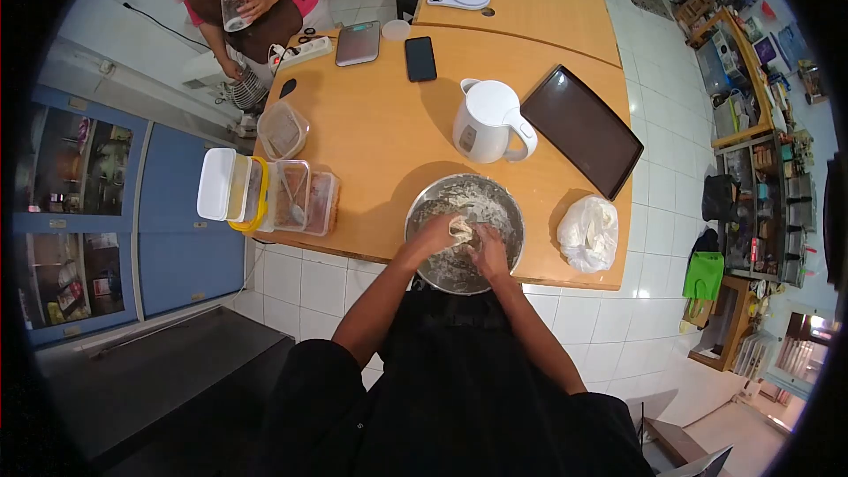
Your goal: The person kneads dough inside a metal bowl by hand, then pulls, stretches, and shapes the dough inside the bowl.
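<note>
A steel mixing bowl (515, 252) sits at the table's near edge, its inner wall smeared with flour and bits of dough. Both of my hands are inside it. My left hand (435, 237) is closed around a pale lump of dough (460, 230). Close beside it, my right hand (489, 254) reaches down into the bowl with its fingers apart, by the dough and the floury bottom. Whether its fingertips touch the dough is hard to make out.
Behind the bowl stands a white electric kettle (491, 119), with a dark baking tray (583, 131) to its right. A white plastic bag (588, 234) lies right; plastic containers (305, 199) stand left. A phone (420, 59) and scale (358, 43) lie farther back. Another person (252, 0) holds a clear jar (236, 7).
</note>
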{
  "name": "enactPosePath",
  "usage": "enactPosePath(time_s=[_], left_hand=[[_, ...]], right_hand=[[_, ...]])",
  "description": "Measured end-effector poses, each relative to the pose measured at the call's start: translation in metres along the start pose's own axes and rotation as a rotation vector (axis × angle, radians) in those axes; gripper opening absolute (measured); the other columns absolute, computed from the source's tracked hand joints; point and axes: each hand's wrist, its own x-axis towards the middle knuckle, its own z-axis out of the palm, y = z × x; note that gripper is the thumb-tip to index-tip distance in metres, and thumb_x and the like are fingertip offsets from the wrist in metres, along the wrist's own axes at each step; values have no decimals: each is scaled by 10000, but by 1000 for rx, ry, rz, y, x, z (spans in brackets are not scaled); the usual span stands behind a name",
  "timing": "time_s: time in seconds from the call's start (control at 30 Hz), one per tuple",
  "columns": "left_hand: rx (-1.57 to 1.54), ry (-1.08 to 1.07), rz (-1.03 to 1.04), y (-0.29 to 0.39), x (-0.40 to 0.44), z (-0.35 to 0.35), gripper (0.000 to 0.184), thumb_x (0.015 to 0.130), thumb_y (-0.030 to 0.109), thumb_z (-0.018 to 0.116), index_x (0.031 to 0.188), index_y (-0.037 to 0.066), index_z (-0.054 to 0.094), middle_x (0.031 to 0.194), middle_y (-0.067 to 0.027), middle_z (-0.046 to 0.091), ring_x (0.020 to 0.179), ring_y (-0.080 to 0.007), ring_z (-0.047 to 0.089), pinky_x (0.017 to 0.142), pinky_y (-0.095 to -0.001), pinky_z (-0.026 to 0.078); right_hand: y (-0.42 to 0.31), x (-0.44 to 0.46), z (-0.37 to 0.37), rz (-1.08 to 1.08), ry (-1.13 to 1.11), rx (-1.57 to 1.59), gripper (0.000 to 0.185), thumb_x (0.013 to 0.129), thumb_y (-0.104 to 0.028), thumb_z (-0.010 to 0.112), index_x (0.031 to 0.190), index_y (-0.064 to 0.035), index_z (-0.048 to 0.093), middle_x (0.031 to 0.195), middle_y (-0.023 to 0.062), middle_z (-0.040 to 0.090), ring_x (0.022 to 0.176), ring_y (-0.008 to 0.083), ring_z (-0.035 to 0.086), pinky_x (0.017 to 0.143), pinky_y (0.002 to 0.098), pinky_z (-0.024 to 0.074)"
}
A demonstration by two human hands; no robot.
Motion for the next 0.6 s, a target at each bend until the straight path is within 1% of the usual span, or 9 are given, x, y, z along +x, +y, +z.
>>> enactPosePath(time_s=[0.07,0.1,0.2,0.3,0.4,0.5,0.6], left_hand=[[113,29,-44,12,-5,3,379,745,35,647,1124,33,652,1014,-233,669,960,-373,652,822,-403,503],[121,75,1,14,-6,4,413,673,-7,617,1084,12,657,984,-250,659,950,-406,634,812,-425,497],[173,45,81,18,-14,5,406,670,-1,604,1074,-1,648,977,-254,655,959,-415,622,818,-433,493],[191,86,214,18,-19,1,391,668,3,594,1056,-9,646,947,-258,653,958,-424,615,821,-443,489],[229,106,193,24,-23,-3,378,679,-4,579,1050,-12,646,938,-267,647,964,-428,611,827,-431,490],[46,-15,121,35,-20,-13,381,707,-3,593,1086,-12,638,1000,-266,647,993,-413,610,858,-430,481],[-39,57,141,40,-26,-16,348,715,34,615,1060,-1,648,947,-217,676,910,-369,649,812,-396,496]], right_hand=[[-5,-1,0,60,-27,-40,587,671,-182,808,1193,-50,574,1176,173,564,1075,381,531,946,456,433],[-7,-1,0,91,-38,-61,583,669,-182,810,1187,-55,576,1175,169,556,1074,383,530,947,459,431],[-12,-1,3,133,-6,-132,505,687,-160,771,1151,-96,581,1165,119,543,1117,347,504,933,461,430],[-6,-3,7,126,-50,-208,473,672,-150,766,1113,-95,602,1162,102,555,1118,330,506,921,459,434],[2,-4,5,129,-64,-169,436,681,-186,773,1076,-75,623,1133,133,574,1100,361,511,901,466,433],[3,-5,6,136,-24,-212,406,703,-184,752,1076,-84,627,1118,125,582,1099,355,510,901,475,430],[2,-3,5,146,-24,-220,388,711,-193,743,1067,-83,631,1111,117,577,1093,346,508,904,471,429]])
